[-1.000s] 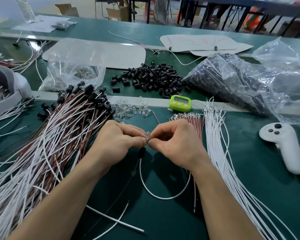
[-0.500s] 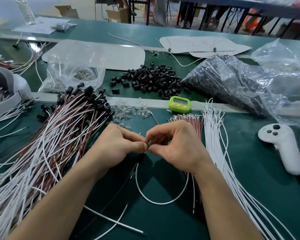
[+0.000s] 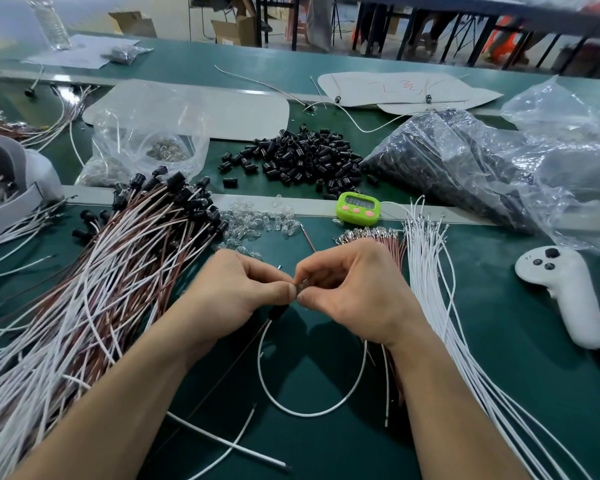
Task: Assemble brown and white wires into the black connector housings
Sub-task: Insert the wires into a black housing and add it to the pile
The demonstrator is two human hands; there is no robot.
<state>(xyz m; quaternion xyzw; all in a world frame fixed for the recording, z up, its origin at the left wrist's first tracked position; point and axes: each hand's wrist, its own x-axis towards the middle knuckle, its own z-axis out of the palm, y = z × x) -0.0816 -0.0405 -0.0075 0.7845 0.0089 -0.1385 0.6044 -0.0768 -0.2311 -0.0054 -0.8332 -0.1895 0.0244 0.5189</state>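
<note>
Left hand [image 3: 236, 289], right hand [image 3: 357, 292] pinch bulb [image 3: 303, 283]; black housing [image 3: 278, 311] hangs just below

A black housing [image 3: 278, 311] hangs just beneath the pinching fingers [image 3: 284, 291]. It is threaded on a white wire [image 3: 309, 412] that loops back toward the person and a thin brown wire [image 3: 222, 382] trailing left. Loose housings [image 3: 302, 157] lie heaped beyond the fingers.
</note>
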